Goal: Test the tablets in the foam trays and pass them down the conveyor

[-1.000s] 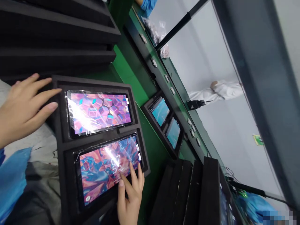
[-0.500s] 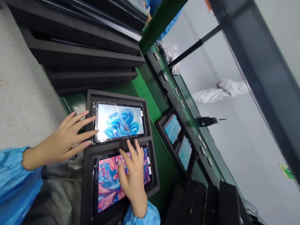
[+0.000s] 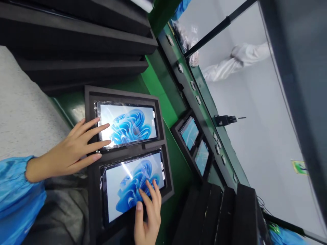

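Two tablets lie in the recesses of a black foam tray [image 3: 122, 92]. The upper tablet [image 3: 133, 124] is lit, with a blue swirl picture under a clear film. My left hand [image 3: 76, 144] is open with fingers spread, its fingertips over that tablet's left edge and the tray rim. The lower tablet [image 3: 120, 190] shows the same blue picture. Over its lower right part is my right hand [image 3: 149, 212], fingers apart and holding nothing; whether the fingertips touch the glass I cannot tell. Small white labels sit at the right end of both screens.
Stacked black foam trays [image 3: 84, 44] rise at the upper left. A second tray with two lit tablets [image 3: 189, 132] lies to the right on the green bench. More black trays [image 3: 224, 211] stand at the lower right. A black handheld radio-like device [image 3: 224, 120] is beyond the bench.
The lower tablet's screen has gone from a pink and blue picture to the blue swirl. My right hand has moved down over it. My left hand stays near the upper tablet's edge.
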A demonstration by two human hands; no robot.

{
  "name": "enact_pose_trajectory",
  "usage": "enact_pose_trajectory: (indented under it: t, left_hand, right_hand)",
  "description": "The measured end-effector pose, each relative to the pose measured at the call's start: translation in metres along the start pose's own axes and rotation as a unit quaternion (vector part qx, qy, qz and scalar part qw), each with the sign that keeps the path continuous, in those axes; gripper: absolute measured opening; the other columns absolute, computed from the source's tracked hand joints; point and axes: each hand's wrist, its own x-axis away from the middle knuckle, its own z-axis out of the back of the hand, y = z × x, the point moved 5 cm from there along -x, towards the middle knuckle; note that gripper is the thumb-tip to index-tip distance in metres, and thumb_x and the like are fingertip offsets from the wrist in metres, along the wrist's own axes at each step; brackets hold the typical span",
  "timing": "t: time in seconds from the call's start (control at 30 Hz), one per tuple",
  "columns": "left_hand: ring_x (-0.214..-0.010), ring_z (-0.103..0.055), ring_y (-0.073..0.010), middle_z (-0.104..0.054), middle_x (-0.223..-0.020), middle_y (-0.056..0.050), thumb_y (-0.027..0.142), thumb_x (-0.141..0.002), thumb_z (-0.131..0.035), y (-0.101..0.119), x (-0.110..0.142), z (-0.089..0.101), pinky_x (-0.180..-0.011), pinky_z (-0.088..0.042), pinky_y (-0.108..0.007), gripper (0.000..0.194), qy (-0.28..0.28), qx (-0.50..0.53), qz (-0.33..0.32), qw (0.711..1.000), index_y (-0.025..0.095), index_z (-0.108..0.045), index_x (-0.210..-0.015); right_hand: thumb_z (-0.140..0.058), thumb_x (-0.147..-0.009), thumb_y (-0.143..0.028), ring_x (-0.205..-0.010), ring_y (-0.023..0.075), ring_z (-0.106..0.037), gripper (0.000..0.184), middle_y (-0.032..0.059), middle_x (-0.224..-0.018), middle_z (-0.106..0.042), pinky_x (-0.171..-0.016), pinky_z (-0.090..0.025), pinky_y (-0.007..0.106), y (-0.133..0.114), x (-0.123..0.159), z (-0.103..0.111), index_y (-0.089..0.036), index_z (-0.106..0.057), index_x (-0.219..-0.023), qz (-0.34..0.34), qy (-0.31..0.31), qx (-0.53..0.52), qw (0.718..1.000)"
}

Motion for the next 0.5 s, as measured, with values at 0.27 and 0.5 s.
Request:
enact_pose_trajectory:
  t: [0.27, 0.5]
  left_hand:
    - [-0.158, -0.010, -0.0301, -0.016, -0.170, 0.002, 0.030, -0.102, -0.045, -0.004, 0.001, -0.003, -0.129, -0.007, -0.054, 0.042, -0.017, -0.015, -0.016, 1.000, 0.035, -0.047, -0.143]
    - [-0.157, -0.014, -0.0306, -0.022, -0.168, -0.002, 0.032, -0.103, -0.046, -0.006, 0.004, 0.000, -0.129, -0.009, -0.050, 0.050, 0.002, 0.006, -0.013, 1.000, 0.032, -0.037, -0.153]
  right_hand:
    - [-0.053, -0.100, -0.019, -0.144, 0.0338, -0.046, 0.031, 0.0106, -0.140, -0.063, -0.106, -0.052, 0.054, 0.002, 0.016, -0.001, -0.023, -0.067, -0.127, -0.039, 0.029, -0.032, 0.998]
    - [-0.051, -0.098, -0.017, -0.147, 0.0354, -0.040, 0.035, 0.0103, -0.146, -0.057, -0.109, -0.048, 0.058, -0.008, 0.021, 0.000, -0.024, -0.065, -0.129, 0.003, -0.007, -0.051, 0.999]
